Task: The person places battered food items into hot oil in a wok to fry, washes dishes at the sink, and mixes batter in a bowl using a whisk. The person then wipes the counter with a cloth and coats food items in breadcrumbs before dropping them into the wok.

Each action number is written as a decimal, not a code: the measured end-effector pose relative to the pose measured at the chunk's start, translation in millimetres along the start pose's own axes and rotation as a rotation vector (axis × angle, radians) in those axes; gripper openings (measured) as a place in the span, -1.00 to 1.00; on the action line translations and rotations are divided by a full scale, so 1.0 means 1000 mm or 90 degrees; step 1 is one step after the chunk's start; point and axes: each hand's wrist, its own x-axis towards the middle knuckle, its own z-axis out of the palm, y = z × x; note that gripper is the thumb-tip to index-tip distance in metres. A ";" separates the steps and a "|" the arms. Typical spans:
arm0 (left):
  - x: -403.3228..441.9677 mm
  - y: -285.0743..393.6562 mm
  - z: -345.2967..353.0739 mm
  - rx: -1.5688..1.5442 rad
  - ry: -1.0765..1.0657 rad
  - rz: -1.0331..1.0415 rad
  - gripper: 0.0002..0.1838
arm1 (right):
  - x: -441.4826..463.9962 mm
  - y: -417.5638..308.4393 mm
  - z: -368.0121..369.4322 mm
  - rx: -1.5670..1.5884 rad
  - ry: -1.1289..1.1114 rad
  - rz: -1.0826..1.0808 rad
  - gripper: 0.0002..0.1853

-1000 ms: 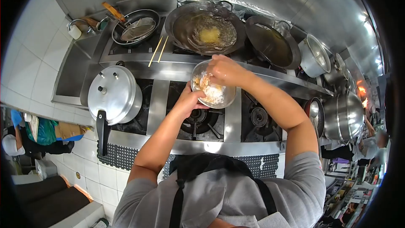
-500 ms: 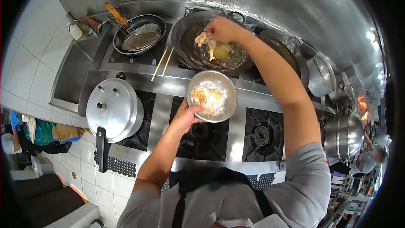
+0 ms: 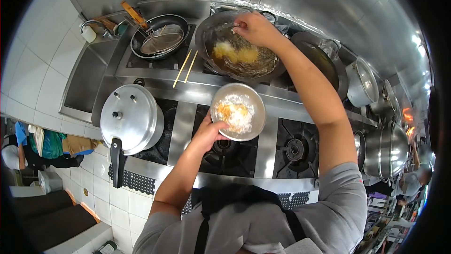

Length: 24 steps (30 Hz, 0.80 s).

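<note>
My left hand [image 3: 209,133] grips the rim of a small metal bowl [image 3: 257,125], thumb inside. White flour and an orange-yellow powder [image 3: 235,112] lie in the bowl. My right hand [image 3: 256,28] is over the far side of a large dark wok [image 3: 205,42] of oil, its fingers pinched together. A whitish smear shows at the fingertips, but no piece of food hangs from them. Pale yellow frying food [image 3: 237,53] froths in the oil below the hand. A pair of chopsticks [image 3: 186,68] rests on the stove ledge left of the wok.
Left of me stands a large pressure cooker [image 3: 134,117], its handle pointing toward me. A frying pan [image 3: 136,47] holding a strainer [image 3: 164,42] sits at back left, beside a sink [image 3: 89,78]. Another wok [image 3: 319,61] and metal pots [image 3: 361,82] are at right. Flames [image 3: 408,120] burn farther right.
My right hand has let go of the battered piece of food and risen slightly, its fingers drawn closer together. Yellow froth in the oil has spread. The bowl stays in my left hand.
</note>
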 end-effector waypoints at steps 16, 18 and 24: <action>-0.007 0.011 0.068 0.113 -0.022 0.093 -0.34 | -0.187 -0.068 -0.018 -0.076 -0.249 -0.170 -0.63; -0.004 0.009 0.064 0.067 -0.041 0.064 -0.35 | -0.191 -0.063 -0.006 -0.095 -0.227 -0.181 -0.65; 0.003 0.011 0.052 0.091 -0.056 0.016 -0.37 | -0.171 -0.053 -0.025 -0.034 -0.248 -0.146 -0.74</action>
